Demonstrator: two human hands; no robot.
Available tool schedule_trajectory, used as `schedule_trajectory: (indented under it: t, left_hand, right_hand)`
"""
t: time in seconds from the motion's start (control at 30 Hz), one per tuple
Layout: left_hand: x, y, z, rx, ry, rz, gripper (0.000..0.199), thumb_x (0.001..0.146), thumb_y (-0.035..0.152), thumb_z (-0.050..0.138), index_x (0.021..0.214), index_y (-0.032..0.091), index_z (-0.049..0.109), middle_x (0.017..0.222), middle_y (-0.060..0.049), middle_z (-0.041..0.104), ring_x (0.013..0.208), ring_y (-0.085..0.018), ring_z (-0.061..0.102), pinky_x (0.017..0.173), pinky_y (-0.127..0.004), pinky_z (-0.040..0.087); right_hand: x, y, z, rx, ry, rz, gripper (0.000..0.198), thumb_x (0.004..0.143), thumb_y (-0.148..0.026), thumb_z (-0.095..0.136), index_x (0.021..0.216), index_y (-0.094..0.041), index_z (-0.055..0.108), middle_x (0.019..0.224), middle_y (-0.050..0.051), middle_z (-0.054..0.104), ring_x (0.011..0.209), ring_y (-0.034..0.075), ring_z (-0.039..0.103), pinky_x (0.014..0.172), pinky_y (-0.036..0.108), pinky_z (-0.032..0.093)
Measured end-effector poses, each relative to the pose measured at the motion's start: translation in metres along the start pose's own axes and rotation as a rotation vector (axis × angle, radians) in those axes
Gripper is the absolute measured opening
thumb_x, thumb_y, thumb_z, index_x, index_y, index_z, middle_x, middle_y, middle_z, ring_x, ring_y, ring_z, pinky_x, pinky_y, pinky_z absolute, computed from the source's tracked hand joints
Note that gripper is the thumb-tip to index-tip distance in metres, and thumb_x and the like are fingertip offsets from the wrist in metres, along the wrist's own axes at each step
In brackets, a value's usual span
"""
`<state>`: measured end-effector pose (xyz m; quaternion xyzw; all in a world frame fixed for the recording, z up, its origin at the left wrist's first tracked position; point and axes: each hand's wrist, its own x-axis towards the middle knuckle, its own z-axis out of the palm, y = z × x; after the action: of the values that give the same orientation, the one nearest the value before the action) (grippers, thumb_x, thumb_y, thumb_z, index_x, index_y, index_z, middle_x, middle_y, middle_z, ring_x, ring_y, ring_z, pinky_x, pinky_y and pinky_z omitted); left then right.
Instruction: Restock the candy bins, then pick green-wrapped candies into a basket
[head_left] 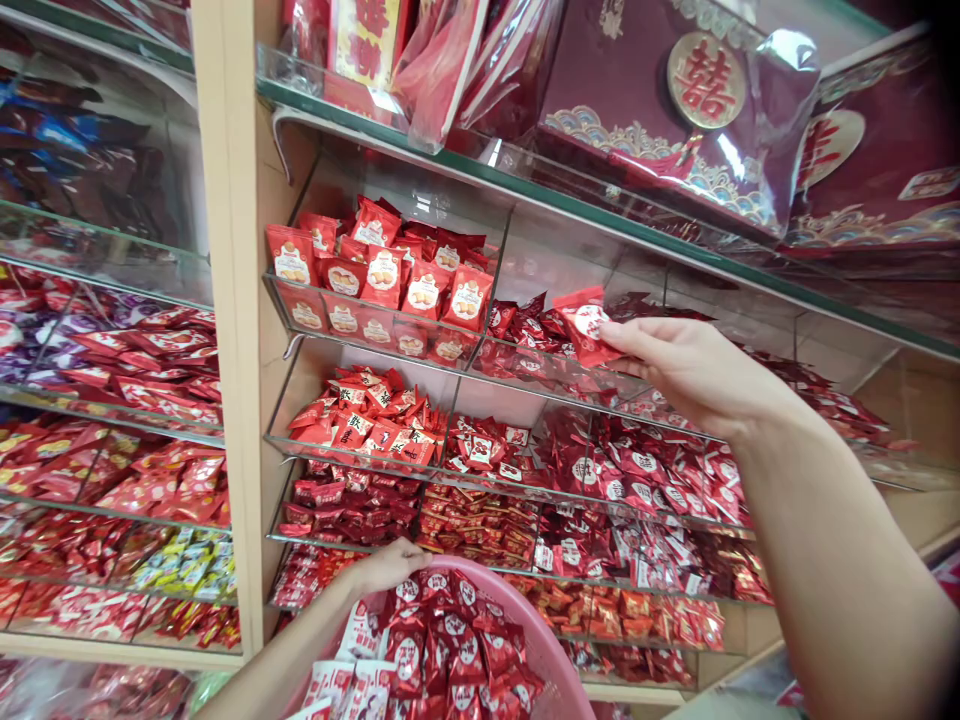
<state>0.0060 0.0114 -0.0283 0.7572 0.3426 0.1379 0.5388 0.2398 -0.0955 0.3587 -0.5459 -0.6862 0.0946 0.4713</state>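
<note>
Between thumb and fingers, my right hand (675,365) pinches a small red snack packet (583,325) with a white label. It is held just in front of an upper shelf compartment where darker red packets (529,325) lie. Lower down, my left hand (391,565) grips the far rim of a pink plastic basket (517,600). Inside the basket are many dark red packets (450,650) with round white labels, and white-and-red packets (352,690) on the left side.
Red packets with biscuit pictures (382,275) fill the compartment to the left. A glass shelf (480,170) overhead carries maroon gift boxes (675,110). A wooden upright (229,330) divides this rack from another. Yellow packets (187,562) lie low on the left rack.
</note>
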Motion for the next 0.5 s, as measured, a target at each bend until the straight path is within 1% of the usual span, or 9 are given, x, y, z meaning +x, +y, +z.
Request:
schedule_trajectory:
  t: [0.1,0.17,0.27,0.37,0.5]
  left_hand:
    - [-0.001,0.002,0.000,-0.008,-0.003,-0.001,0.053,0.073,0.067,0.040,0.062,0.016,0.036,0.060,0.002,0.024,0.058,-0.009,0.021,0.056,-0.025,0.017]
    - [-0.001,0.003,0.000,0.001,0.009,-0.015,0.053,0.072,0.068,0.040,0.061,0.016,0.033,0.059,0.003,0.024,0.057,-0.009,0.021,0.055,-0.025,0.017]
    - [-0.002,0.005,0.000,0.012,0.022,-0.018,0.053,0.072,0.068,0.040,0.059,0.016,0.031,0.059,0.003,0.023,0.057,-0.009,0.020,0.055,-0.025,0.016]
    - [-0.002,0.006,-0.001,-0.005,0.010,-0.009,0.053,0.073,0.066,0.041,0.060,0.015,0.037,0.059,0.003,0.026,0.059,-0.009,0.022,0.057,-0.024,0.019]
    - [-0.003,0.009,0.000,-0.017,0.003,-0.010,0.054,0.074,0.065,0.042,0.066,0.013,0.049,0.058,0.002,0.034,0.060,-0.010,0.026,0.058,-0.024,0.022]
  right_hand:
    - [-0.037,0.003,0.010,0.095,-0.031,0.053,0.031,0.072,-0.050,0.065,0.071,-0.018,0.064,0.070,0.001,0.064,0.064,0.012,0.056,0.065,0.030,0.043]
    - [-0.060,0.012,0.026,0.152,-0.070,0.090,0.031,0.073,-0.049,0.065,0.068,-0.019,0.060,0.068,-0.001,0.060,0.063,0.011,0.053,0.064,0.028,0.042]
    - [-0.089,0.035,0.056,0.307,-0.148,0.217,0.031,0.077,-0.048,0.062,0.068,-0.019,0.055,0.064,-0.003,0.055,0.060,0.009,0.049,0.062,0.024,0.040]
    - [-0.109,0.062,0.083,0.487,-0.220,0.355,0.031,0.077,-0.047,0.062,0.070,-0.018,0.054,0.064,-0.003,0.056,0.059,0.009,0.049,0.061,0.023,0.041]
    - [-0.133,0.097,0.113,0.568,-0.254,0.486,0.032,0.073,-0.048,0.066,0.070,-0.017,0.054,0.064,-0.002,0.058,0.060,0.010,0.052,0.062,0.024,0.042]
